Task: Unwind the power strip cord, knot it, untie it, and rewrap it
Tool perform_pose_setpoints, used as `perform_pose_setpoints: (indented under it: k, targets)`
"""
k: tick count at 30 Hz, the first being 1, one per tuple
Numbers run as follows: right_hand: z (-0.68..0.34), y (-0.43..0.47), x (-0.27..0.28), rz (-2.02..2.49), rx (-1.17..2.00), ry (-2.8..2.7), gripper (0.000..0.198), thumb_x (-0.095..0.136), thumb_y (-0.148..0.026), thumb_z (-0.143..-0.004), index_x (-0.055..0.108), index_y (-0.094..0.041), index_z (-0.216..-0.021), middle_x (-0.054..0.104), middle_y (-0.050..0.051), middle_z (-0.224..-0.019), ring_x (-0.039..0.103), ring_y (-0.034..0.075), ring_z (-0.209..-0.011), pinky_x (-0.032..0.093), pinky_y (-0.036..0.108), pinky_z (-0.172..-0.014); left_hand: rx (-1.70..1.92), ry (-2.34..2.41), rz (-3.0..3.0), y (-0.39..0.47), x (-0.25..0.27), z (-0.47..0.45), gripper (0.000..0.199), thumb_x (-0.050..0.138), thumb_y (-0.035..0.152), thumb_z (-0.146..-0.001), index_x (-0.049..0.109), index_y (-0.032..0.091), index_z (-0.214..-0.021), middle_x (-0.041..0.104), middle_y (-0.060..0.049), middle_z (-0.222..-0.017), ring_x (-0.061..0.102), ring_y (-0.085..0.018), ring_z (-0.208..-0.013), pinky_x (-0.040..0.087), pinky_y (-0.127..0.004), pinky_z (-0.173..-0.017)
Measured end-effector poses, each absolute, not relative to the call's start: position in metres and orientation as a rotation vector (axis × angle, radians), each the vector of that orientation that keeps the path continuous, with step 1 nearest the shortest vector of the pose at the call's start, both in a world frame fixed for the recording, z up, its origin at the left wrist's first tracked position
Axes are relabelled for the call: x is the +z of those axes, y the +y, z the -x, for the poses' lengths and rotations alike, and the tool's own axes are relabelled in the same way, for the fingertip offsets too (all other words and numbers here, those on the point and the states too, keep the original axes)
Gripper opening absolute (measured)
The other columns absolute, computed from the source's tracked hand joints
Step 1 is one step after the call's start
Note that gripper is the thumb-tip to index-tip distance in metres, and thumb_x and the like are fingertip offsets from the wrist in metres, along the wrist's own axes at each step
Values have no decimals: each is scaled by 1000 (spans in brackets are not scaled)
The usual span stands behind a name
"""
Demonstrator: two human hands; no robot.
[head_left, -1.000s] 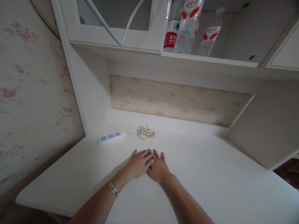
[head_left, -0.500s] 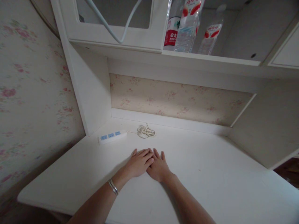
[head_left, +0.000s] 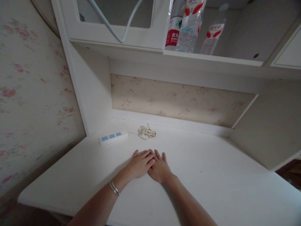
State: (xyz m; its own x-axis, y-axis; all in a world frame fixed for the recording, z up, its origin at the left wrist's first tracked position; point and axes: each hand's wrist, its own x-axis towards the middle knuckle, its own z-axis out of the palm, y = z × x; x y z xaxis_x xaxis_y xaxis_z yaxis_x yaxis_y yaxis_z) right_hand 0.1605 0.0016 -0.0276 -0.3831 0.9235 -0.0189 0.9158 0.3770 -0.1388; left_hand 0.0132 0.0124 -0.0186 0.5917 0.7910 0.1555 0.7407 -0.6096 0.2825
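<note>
Nearest you: 2 silver bangles [head_left: 114, 188] on your L wrist [head_left: 124, 179], on your side of the power strip [head_left: 114, 139]. Your L hand [head_left: 140, 164] is flat, palm down, fingers slightly spread & lying over part of your R hand [head_left: 160, 169]. Your R hand is palm down too, visible fingers spread, the rest covered. Both rest on the white desk [head_left: 199, 194], nearer you & R of the strip, apart from it. The strip, w/ 3 blue socket panels [head_left: 112, 136], lies on the desk; its coiled cord [head_left: 147, 133] is just R of it. Beyond the strip: floral wallpaper [head_left: 150, 94]. Above & R of the strip, a cabinet shelf [head_left: 211, 58] holds 3 plastic btls: a red-label water btl [head_left: 172, 36], then a clear Wahaha btl [head_left: 189, 26], then another clear Wahaha [head_left: 213, 33] farthest R.
</note>
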Motion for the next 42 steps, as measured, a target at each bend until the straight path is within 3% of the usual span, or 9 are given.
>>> perform_pose_setpoints:
  k: [19, 27, 33, 42]
  targets:
    - [-161, 2, -29, 1696, 154, -2561, 64, 26, -49, -88, 11, -25, -145, 15, 6, -151, 7, 32, -137, 1, 60, -104, 427, 1271, -2616, 13, -19, -13, 46, 15, 45, -95, 30, 35, -137, 33, -1, -145, 28, -19, -133, 15, -56, -107]
    - [-161, 1, -27, 1686, 176, -2535, 63, 25, -49, -89, 14, -24, -145, 17, 6, -151, 9, 32, -137, 2, 59, -104, 461, 1398, -2601, 14, -20, -12, 46, 14, 40, -95, 35, 32, -136, 39, -2, -142, 33, -18, -129, 17, -47, -108]
    - [-159, -1, -20, 1704, 214, -2521, 65, 21, -59, -88, 18, -26, -144, 15, 6, -151, 9, 32, -137, 2, 58, -104, 464, 1691, -2575, 17, -33, -6, 45, 19, 43, -94, 43, 33, -130, 38, -5, -142, 28, -29, -132, 13, -62, -103]
    - [-160, -2, -20, 1714, 215, -2530, 66, 20, -60, -88, 17, -25, -144, 15, 7, -151, 7, 31, -137, 1, 57, -105, 403, 1663, -2577, 18, -32, -5, 47, 17, 45, -93, 40, 32, -132, 36, -6, -143, 28, -29, -131, 16, -62, -102]
